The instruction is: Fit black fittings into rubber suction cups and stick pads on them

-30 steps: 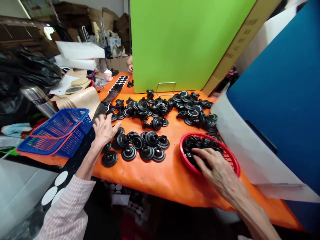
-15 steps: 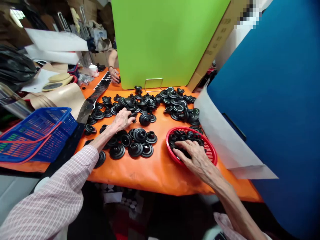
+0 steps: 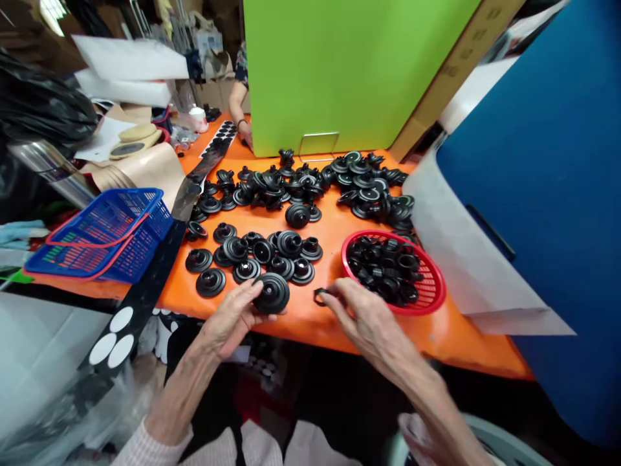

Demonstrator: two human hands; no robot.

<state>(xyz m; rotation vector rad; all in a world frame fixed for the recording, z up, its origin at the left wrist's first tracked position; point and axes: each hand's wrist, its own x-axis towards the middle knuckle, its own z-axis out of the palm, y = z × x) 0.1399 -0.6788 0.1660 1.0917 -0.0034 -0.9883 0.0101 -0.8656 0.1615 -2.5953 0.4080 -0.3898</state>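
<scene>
My left hand (image 3: 233,320) holds a round black disc part (image 3: 272,293) by its edge, its stepped face and small centre hub turned up. Pinched between the thumb and fingers of my right hand (image 3: 361,307) is a small black ring (image 3: 320,297), a short way right of the disc and apart from it. A red basket (image 3: 436,285) full of small black rings (image 3: 388,265) stands just behind my right hand. Several black disc parts (image 3: 235,249) lie loose behind my left hand, and a larger pile of them (image 3: 305,184) spreads further back on the orange table (image 3: 330,226).
A blue basket (image 3: 111,226) with red handles stands at the left. An upright green board (image 3: 349,71) closes off the back. White sheet (image 3: 441,239) and a blue panel (image 3: 548,194) flank the right. Another person's arm (image 3: 237,107) shows behind the board's left edge.
My left hand has drawn back from the pile to the table's front edge with a disc. My right hand has come out of the red basket, moving left with a ring. The view has shifted.
</scene>
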